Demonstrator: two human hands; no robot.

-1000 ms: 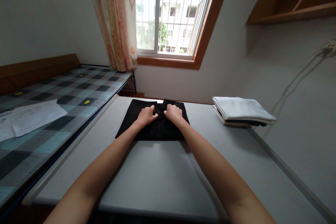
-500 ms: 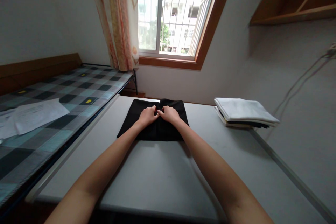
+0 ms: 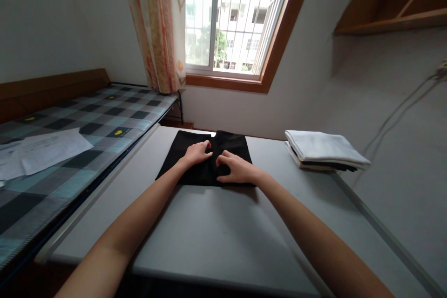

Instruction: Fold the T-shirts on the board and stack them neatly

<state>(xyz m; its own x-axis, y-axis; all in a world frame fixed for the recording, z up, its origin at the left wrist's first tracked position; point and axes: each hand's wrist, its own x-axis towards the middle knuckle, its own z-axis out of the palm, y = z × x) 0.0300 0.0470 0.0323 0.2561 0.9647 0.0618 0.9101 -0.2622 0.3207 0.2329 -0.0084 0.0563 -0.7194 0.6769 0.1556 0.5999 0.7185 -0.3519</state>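
A black folded cloth [image 3: 171, 163] lies flat on the white table, with a seam or gap running down its middle between two halves. My left hand [image 3: 197, 152] rests on the left half beside that gap, thumb and fingers apart. On the right half, nearer the front edge of the cloth, is my right hand [image 3: 237, 167]; its fingers are bent, and its thumb stands apart from them. Black fabric shows between its thumb and fingers, and no grip on the cloth is visible in either hand.
The white table [image 3: 202, 233] stands beside a bed with a checked mattress [image 3: 125, 107], where papers [image 3: 52, 149] lie. Folded cloths [image 3: 324, 146] are stacked at the table's right. Behind are a curtain [image 3: 160, 28] and a barred window [image 3: 237, 23]; a wooden shelf [image 3: 391, 25] hangs upper right.
My right hand has moved right and toward me, away from my left hand, and its thumb and fingers have spread. My left hand has stayed nearly in place, its thumb now apart from its fingers.
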